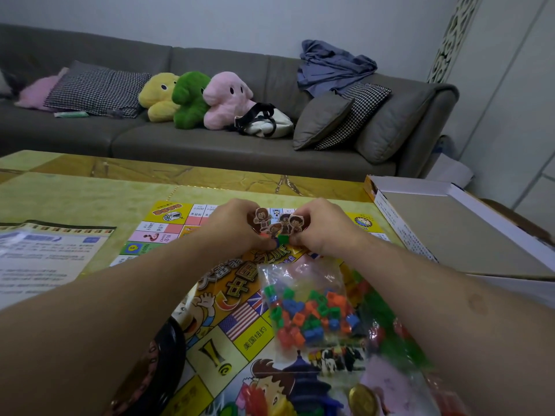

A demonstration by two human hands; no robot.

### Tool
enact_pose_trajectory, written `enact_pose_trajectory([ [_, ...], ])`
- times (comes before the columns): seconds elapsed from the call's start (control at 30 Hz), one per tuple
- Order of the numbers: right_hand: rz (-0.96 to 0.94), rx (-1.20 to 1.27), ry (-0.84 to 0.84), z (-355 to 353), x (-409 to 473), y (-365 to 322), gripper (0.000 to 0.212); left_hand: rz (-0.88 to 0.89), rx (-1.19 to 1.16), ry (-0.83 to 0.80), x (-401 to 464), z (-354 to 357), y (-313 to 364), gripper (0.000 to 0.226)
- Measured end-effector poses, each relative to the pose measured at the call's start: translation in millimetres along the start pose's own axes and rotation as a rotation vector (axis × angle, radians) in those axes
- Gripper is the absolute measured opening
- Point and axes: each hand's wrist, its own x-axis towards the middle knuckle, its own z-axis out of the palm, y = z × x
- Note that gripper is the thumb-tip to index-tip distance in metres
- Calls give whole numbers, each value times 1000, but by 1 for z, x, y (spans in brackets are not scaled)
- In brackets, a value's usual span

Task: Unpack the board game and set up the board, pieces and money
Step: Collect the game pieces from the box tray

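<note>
Yellow board [240,334] reads "美国纽约"; hands [237,226] pinch pawns [277,223].

Dim, flat indoor light with a cool grey cast on the wall [240,19] and sofa [210,145], and no hard shadows anywhere, only soft dark under the forearms. There's glare on the clear bag [303,298] and a pale sheen on the sheet [45,256] at left, whose print is too smeared to read. Wide-angle bending curves the sofa back and table [90,181] edge, and the bottom corners go soft, with the near board [240,325] and the forearms blurred while the middle stays fairly sharp.
</note>
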Motion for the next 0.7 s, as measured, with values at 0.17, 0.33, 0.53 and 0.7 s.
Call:
enact_pose_trajectory([
  [0.17, 3, 23, -10, -2, 0, 4, 6, 13, 53, -56, -1, -5, -1, 32],
  [0.33, 1, -29, 38, -2, 1, 7, 9, 8, 95, 43, -5, -6, -3, 23],
  [0.53, 19, 79, -11, -1, 4, 8, 19, -16, 92, -73, -10, -2, 4, 38],
  [0.7, 18, 90, -24, 1, 4, 4, 8, 3, 123, 40, -6, 8, 5, 20],
])
